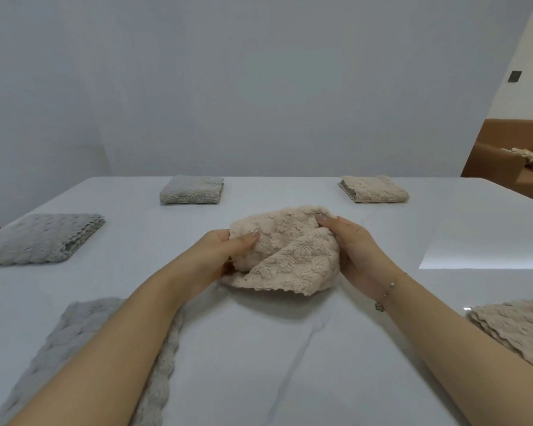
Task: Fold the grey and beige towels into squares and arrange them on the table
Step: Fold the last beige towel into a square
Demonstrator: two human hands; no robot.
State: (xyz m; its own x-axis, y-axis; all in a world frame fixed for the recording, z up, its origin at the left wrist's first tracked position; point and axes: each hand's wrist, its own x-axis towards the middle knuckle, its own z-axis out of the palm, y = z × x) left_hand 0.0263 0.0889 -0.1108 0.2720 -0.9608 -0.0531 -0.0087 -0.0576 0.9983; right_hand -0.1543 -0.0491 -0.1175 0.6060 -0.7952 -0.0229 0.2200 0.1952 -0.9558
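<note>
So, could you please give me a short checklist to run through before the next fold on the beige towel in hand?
1. Both hands grip it: left hand and right hand hold opposite sides of the crumpled beige towel. Ok.
2. Towel spread flat: bunched and creased. Not ok.
3. Corners found: hidden in the bunch. Cannot tell.
4. Bare table in front to lay it out. Ok.
5. Far folded beige towel and far folded grey towel lie apart from the work area. Ok.
6. Near grey towel under the left forearm may get dragged. Not ok.
</note>
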